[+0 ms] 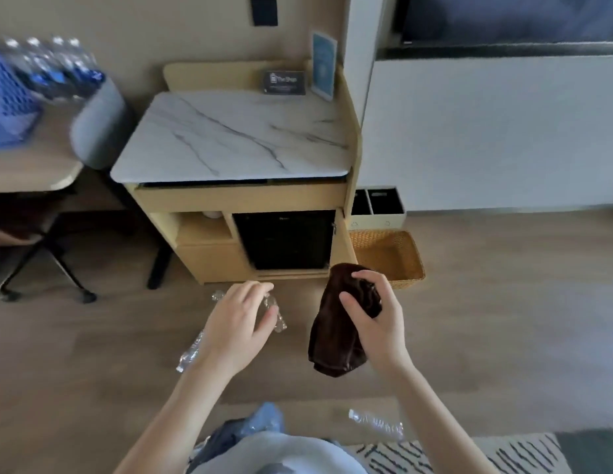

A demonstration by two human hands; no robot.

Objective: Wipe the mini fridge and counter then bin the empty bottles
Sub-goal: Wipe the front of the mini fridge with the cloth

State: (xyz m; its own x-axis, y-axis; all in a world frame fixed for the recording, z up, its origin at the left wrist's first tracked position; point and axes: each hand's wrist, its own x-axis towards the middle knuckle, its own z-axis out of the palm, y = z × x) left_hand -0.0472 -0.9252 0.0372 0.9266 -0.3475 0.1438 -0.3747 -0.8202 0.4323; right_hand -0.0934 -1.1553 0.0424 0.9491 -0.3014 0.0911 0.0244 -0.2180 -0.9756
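My right hand (377, 323) grips a dark brown cloth (334, 347) that hangs folded in the air, in front of the black mini fridge (284, 239). The fridge sits in a wooden cabinet under a white marble counter (236, 135). My left hand (235, 325) hovers with loosely curled fingers and holds nothing. Below it on the wood floor lie clear empty bottles: one by my fingers (276, 313), one by my wrist (190, 354), and a third near my feet (377, 422).
A white two-part bin (380, 208) and a wicker basket (389, 256) stand right of the cabinet. Two cards (284, 83) stand at the counter's back. On the left are a desk (31, 169) with full water bottles (52, 68), and a grey chair (100, 128). A patterned rug (469, 453) lies at bottom right.
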